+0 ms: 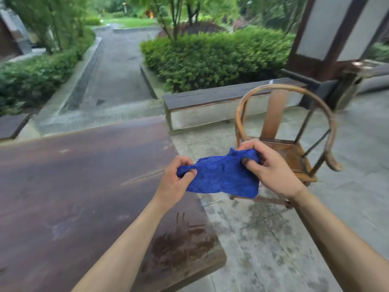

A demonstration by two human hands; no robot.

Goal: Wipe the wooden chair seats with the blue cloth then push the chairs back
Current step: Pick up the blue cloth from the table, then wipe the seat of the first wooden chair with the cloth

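Observation:
A blue cloth point(221, 178) hangs stretched between both my hands in mid-air. My left hand point(174, 180) pinches its left corner, and my right hand point(271, 167) pinches its right corner. Behind the cloth stands a wooden chair point(280, 114) with a round curved back and armrests. Its brown seat point(292, 154) shows just to the right of my right hand, partly hidden by that hand and the cloth. The chair stands on stone paving beside the table's right end.
A long dark wooden table point(73, 186) fills the left and centre, with wet marks near its front right corner. A low bench point(221, 95) runs behind the chair, with hedges beyond. A dark pillar point(311, 49) rises at the right. Damp stone floor point(273, 239) lies to the right.

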